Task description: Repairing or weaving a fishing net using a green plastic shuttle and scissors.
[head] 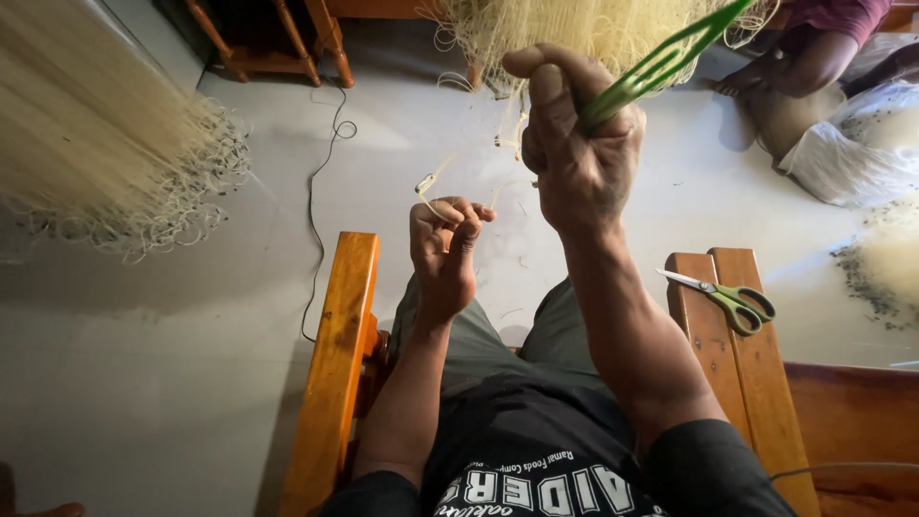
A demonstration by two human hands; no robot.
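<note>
The pale grey smooth floor (172, 316) fills most of the view beneath the orange-brown varnished wooden chair (335, 364) in which the person sits. Left of the chair, a broad sheet of fine cream-coloured netting (86, 134) slants down to the floor, its frayed loops spreading at the bottom. Ahead of the chair and above it, a second bunch of the same pale mesh netting (584, 29) hangs tangled, with thin strands trailing down toward the hands. To the far right of the chair, another person's bare arm (814, 62) rests near heaps of white netting (862, 144) on the floor. A thin dark cord (321, 191) snakes across the floor ahead of the chair's left armrest.

The right hand (579, 144) is raised ahead of the chair, its fingers curled fully closed around a slim, flat green plastic netting needle (661, 57) that points up into the hanging mesh. The left hand (445, 249), lower and just left of it, is closed almost into a fist, pinching a thin pale strand of twine (431, 187) between thumb and fingertips. A pair of green-handled steel scissors (728, 297) lies on the chair's flat right armrest, blades shut.
</note>
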